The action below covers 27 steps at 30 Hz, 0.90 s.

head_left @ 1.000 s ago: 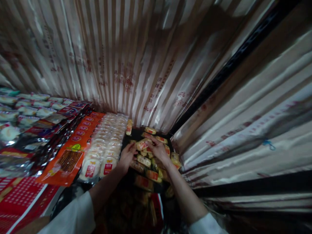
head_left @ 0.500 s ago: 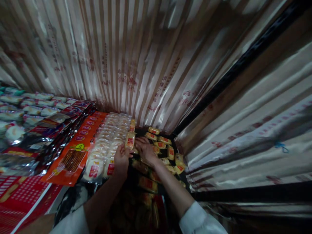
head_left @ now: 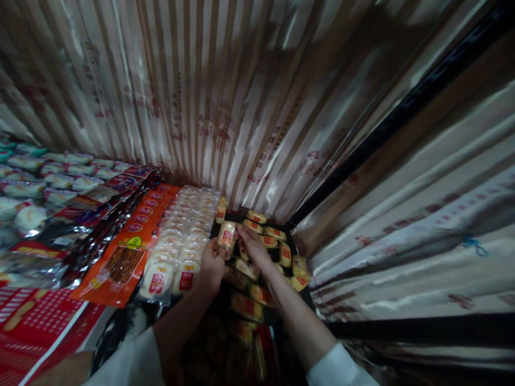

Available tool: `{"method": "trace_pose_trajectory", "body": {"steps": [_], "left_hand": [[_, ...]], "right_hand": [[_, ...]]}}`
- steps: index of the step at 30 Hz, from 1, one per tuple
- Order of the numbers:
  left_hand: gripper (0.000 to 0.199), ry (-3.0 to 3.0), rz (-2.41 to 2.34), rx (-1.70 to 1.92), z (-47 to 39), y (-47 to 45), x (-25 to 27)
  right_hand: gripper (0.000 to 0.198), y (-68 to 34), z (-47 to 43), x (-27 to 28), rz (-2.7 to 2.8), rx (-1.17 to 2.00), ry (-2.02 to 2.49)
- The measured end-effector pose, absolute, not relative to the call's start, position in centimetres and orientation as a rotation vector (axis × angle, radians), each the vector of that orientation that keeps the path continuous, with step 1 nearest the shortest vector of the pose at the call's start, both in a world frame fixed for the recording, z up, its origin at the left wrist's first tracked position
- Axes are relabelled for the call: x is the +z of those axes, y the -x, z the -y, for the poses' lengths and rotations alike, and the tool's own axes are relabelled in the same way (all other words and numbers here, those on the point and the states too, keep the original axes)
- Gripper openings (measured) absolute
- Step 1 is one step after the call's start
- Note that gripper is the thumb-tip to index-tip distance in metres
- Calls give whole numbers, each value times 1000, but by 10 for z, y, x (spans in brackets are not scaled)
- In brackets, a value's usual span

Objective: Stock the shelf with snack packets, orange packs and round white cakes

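Note:
A small yellow snack cake [head_left: 227, 236] in a clear wrapper with a red label is pinched at its lower edge by my left hand [head_left: 212, 264]. From the other side, the fingertips of my right hand [head_left: 253, 249] close on its right edge; some of those fingers are hidden. Below and right of the hands, more wrapped cakes lie loosely on a dark surface, among them one upright cake [head_left: 285, 254] and one lying flat [head_left: 275, 233]. Close to my left wrist are rows of round white wrapped pastries [head_left: 186, 276].
An orange snack bag [head_left: 116, 262] lies left of the pastries, beside dark shiny packets [head_left: 90, 214] and more wrapped goods. A red perforated basket [head_left: 36, 321] is at lower left. Striped plastic sheeting [head_left: 209, 96] rises behind, with a black bar [head_left: 362, 139] slanting across the right.
The held cake and my left hand have shifted slightly right. My right hand has come to the cake's right edge from the cakes beside it. The view has moved a little.

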<state>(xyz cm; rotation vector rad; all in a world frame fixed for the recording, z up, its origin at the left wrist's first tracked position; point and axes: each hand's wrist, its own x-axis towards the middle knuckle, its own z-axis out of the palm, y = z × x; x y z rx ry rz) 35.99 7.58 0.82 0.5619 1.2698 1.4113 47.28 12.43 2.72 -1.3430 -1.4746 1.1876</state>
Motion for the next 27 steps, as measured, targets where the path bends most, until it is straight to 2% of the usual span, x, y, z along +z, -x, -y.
{"method": "trace_pose_trajectory", "body": {"steps": [4,8,12,14,18,20,23,27], "left_hand": [[26,-576,-1249,1405,-81,-364,12],[37,-569,-1272,1423,-82,-363,18],[32,-703,-1410,1352,-81,-354,28],[34,-923,-1548,1286,-81,-344,35],[37,-1497,-1728,1166,-84,-321,51],[39,-1664,-1682,1112,-89,-312,55],[42,-1752,-1634,1102,-99,-307,57],[48,-1648,-1632,1266,-109,-310,50]], "right_hand": [[35,-470,-123,40,1421,1341,1181],[34,-467,-119,34,1117,1395,1240],[35,-467,-113,23,994,1388,1309],[41,-469,-111,23,1154,1201,1412],[46,-474,-109,35,1763,592,1361],[42,-472,-108,39,1976,494,1261],[34,-463,-114,35,1985,597,1261],[30,-453,-138,18,1694,815,1386]]}}
